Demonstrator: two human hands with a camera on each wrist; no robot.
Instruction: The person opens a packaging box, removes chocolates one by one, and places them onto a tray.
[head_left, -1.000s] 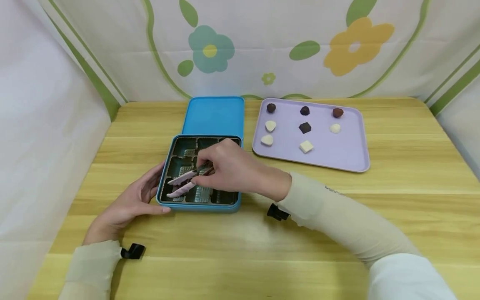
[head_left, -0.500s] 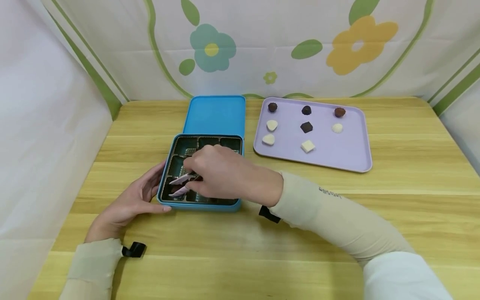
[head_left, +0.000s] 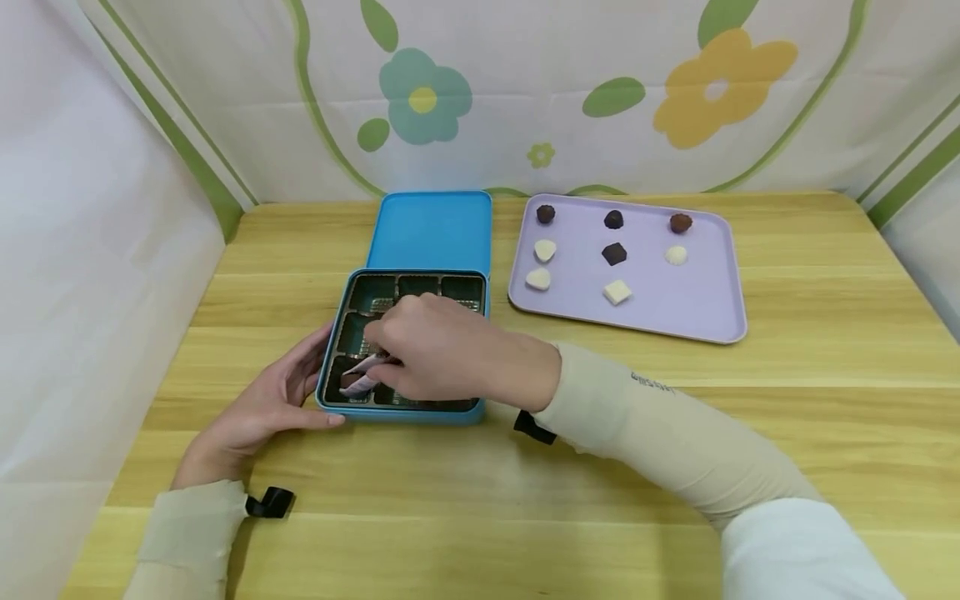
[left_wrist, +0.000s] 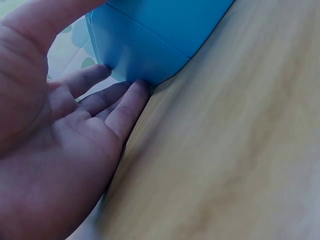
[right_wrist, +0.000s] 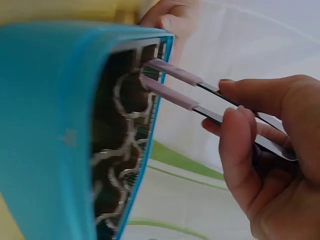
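Observation:
My right hand (head_left: 442,346) pinches a pair of tongs (right_wrist: 172,97) with pale pink tips and metal arms. Their tips reach down into the front left compartment of a blue box (head_left: 405,415), which has a dark divided insert. A small brown piece (head_left: 349,380), like a chocolate, shows between the tips; whether they still grip it I cannot tell. My left hand (head_left: 262,404) rests against the box's front left corner, thumb by the front and other fingers along the side. In the left wrist view, its fingertips (left_wrist: 142,87) touch the blue side wall. My right hand hides several compartments.
The box's blue lid (head_left: 431,229) lies open behind it. To the right, a lilac tray (head_left: 675,300) bears several dark and white chocolates, including a white square (head_left: 617,292). Both stand on a wooden table (head_left: 450,500) before a flowered cloth (head_left: 495,83).
My right hand has moved slightly left, and the tongs' tips have gone lower into the front left compartment. My left hand keeps its place at the box.

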